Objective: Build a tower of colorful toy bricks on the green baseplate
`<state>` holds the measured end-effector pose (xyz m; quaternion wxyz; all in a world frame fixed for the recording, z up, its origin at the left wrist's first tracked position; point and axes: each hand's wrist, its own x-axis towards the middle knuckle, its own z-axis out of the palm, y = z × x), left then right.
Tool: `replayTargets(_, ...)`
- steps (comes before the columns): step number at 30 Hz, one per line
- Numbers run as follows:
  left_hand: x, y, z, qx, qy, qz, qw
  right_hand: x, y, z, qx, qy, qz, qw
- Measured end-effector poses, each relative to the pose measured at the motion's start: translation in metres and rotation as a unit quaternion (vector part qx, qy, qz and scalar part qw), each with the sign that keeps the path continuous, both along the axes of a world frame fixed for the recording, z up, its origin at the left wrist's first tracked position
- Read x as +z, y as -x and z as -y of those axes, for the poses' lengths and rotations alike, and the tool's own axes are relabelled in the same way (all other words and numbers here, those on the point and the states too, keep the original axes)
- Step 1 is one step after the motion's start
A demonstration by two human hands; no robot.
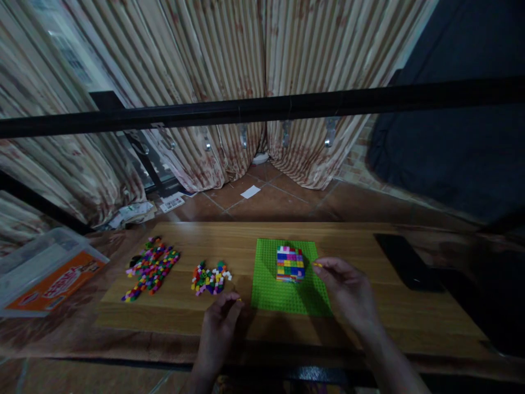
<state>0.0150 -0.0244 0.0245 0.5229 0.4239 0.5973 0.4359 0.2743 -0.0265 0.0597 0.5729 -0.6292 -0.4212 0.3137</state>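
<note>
On the green baseplate (266,298) stands a multicoloured block of toy bricks (290,265), built up in rows. My right hand (346,287) is just right of the block, over the plate's right edge, its thumb and fingers pinched on a small yellow-orange brick (317,265). Left of the plate, near the table's front, my left hand (221,320) is closed in a pinch. A tiny yellow brick (239,300) shows at its fingertips. Just beyond that hand lies a small pile of loose bricks (210,278) in mixed colours.
A larger pile of loose bricks (153,268) covers the left of the wooden table (213,241). At far left sits a clear plastic box (53,273) with an orange label. A black phone (406,261) lies on the right. A dark metal bar (262,109) crosses beyond the table.
</note>
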Motion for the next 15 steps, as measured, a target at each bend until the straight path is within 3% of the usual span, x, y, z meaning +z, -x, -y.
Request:
replayTargets(9, -0.014, 0.002, 0.0, -0.035, -0.028, -0.074, 0.996, -0.023, 0.002, -0.057, 0.113, -0.057, -0.011, 0.992)
replayTargets(15, -0.019, 0.003, 0.002, -0.054, -0.034, -0.088, 0.994, -0.03, 0.006, -0.064, 0.153, -0.044, 0.026, 0.987)
